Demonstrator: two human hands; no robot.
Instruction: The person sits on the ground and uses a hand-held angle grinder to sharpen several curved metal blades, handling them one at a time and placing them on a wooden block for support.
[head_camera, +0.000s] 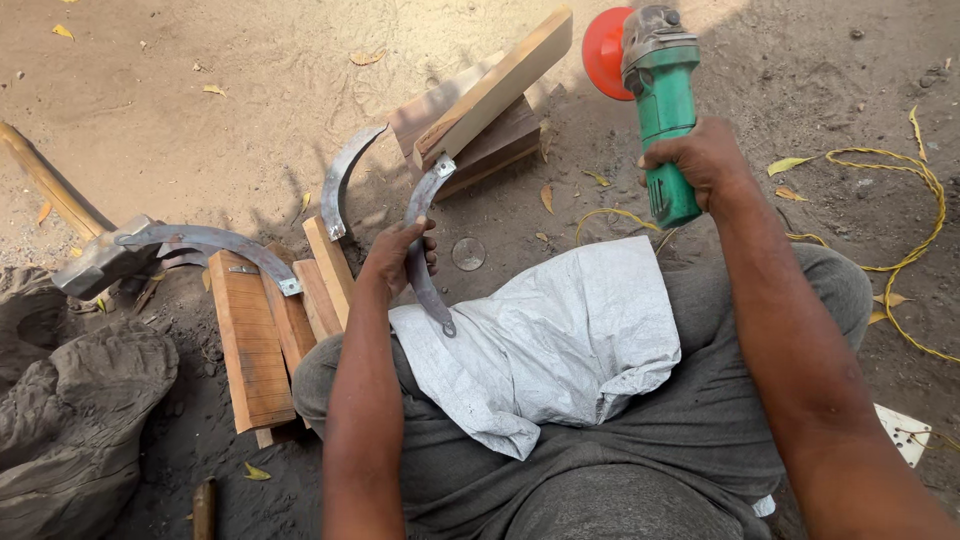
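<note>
My left hand (396, 255) grips a curved grey metal blade (421, 203) around its middle, holding it upright over my left knee. Its lower end hangs over a white woven sack (560, 340) spread across my lap. My right hand (700, 160) is closed around the body of a green angle grinder (662, 95), raised above the sandy ground. The grinder's red disc (604, 50) points away from me. The two hands are well apart.
Two more curved blades lie at left, one (215, 242) across wooden planks (250, 340), another (343, 180) leaning on a plank. Stacked wood blocks (490, 110) sit ahead. A hammer head (95, 262) and a gnarled log (70, 420) are at left. A yellow cord (920, 220) loops at right.
</note>
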